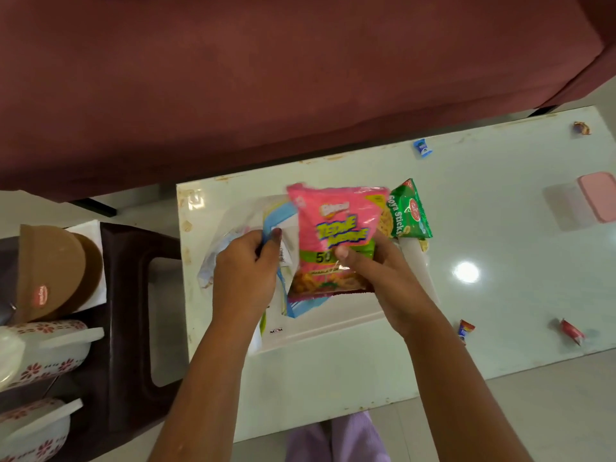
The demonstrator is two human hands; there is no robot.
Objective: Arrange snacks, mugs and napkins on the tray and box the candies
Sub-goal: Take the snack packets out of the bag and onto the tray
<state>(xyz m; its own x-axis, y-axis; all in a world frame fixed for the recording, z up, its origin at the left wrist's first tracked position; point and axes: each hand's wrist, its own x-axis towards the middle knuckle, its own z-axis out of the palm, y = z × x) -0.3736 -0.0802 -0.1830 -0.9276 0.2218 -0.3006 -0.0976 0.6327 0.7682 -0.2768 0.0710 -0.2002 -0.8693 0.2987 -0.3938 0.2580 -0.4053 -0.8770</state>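
My right hand (370,271) grips a pink snack packet (333,228) by its lower half, held over a white tray (333,331) on the glass table. My left hand (246,265) pinches a blue and white packet (283,221) inside crinkled clear plastic, just left of the pink one. A green soya sticks packet (408,210) lies on the tray behind the pink one. Loose candies sit on the glass: a blue candy (422,148), a brown candy (582,128), a red and blue candy (465,330) and a red candy (572,331). A pink-lidded box (598,200) stands at the right edge.
A dark brown stool (133,295) to the left carries two brown mugs (56,271) on a white napkin (96,258) and two floral white mugs (46,348). A maroon sofa (300,78) runs along the far side. The glass table's near edge (333,428) is close to my lilac trousers.
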